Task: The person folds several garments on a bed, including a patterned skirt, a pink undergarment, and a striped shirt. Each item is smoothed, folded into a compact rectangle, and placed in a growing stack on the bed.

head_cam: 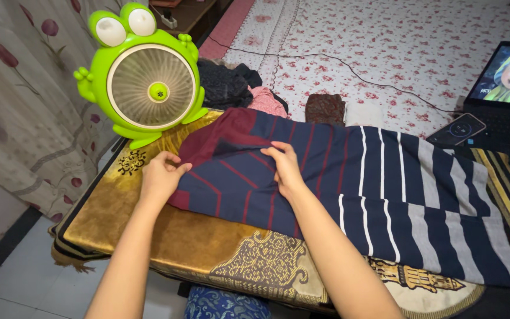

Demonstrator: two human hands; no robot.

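A navy striped shirt (pixel 396 189) with maroon and white stripes lies spread on a gold patterned cloth (pixel 149 236) that covers a low board. My left hand (pixel 162 174) pinches the shirt's maroon left edge, near the sleeve. My right hand (pixel 284 167) grips a folded part of the fabric in the middle of the shirt. The maroon sleeve part (pixel 231 133) is folded over between both hands.
A green frog-shaped fan (pixel 146 74) stands at the back left of the board. Behind it lie dark and pink clothes (pixel 237 88) on a floral bedsheet (pixel 385 41). A phone (pixel 457 129) and an open laptop (pixel 509 82) sit at right; a cable (pixel 349 68) crosses the bed.
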